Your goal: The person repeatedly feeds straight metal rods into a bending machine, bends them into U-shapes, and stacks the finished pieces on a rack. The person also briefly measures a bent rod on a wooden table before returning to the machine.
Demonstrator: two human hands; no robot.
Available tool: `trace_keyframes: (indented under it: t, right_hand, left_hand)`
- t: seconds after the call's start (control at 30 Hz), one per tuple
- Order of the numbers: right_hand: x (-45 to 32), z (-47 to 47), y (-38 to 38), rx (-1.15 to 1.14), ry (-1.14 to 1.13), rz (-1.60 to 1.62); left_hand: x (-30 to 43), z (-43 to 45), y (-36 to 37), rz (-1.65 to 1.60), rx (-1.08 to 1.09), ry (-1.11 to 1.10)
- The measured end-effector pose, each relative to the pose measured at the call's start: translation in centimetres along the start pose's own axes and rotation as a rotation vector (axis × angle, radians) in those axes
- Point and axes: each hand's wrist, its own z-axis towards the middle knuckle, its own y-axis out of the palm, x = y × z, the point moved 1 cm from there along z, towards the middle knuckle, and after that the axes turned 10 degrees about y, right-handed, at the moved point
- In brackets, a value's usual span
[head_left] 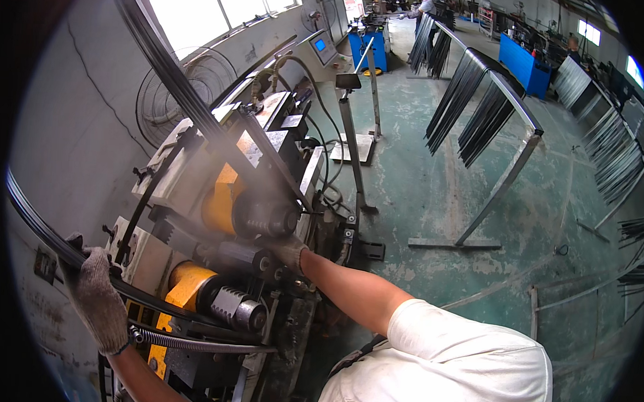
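My left hand (98,299), in a knitted work glove, is closed around a bundle of long dark metal strips (39,231) at the lower left. The bundle curves down toward the lower yellow-and-black roller unit (194,287) of a machine. My right hand (285,250), also gloved, reaches in beneath the upper black roller (265,215); its fingers are hidden and blurred, so its hold cannot be told. Another bundle of dark strips (172,84) slants from the top left down to the upper roller. A coil spring (205,346) lies below the lower roller.
A wire-guarded fan (182,95) stands by the wall. Hoses (317,94) loop behind the machine. To the right, a metal rack (497,207) holds hanging dark strips (455,104). Farther back are blue cabinets (523,64) and a person (425,7) near the racks.
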Motion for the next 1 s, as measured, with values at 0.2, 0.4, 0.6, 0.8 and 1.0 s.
trace_keyframes:
  t: [0.2, 0.4, 0.6, 0.8, 1.0]
  right_hand:
    - [-0.3, -0.2, 0.2, -0.009, -0.003, 0.006]
    - [0.4, 1.0, -0.4, 0.003, -0.018, -0.018]
    - [0.6, 1.1, -0.2, 0.004, -0.043, 0.019]
    - [0.1, 0.5, -0.2, 0.012, -0.134, -0.063]
    - [0.3, 0.4, -0.1, 0.040, -0.029, -0.001]
  left_hand:
    - [0.2, -0.2, -0.1, 0.049, 0.002, 0.028]
    - [-0.1, 0.0, 0.0, 0.015, -0.014, -0.009]
    - [0.7, 0.0, 0.1, 0.044, 0.008, 0.008]
    - [1.5, 0.2, 0.9, -0.082, 0.088, -0.092]
    - [3.6, 0.5, 0.4, -0.174, 0.157, -0.265]
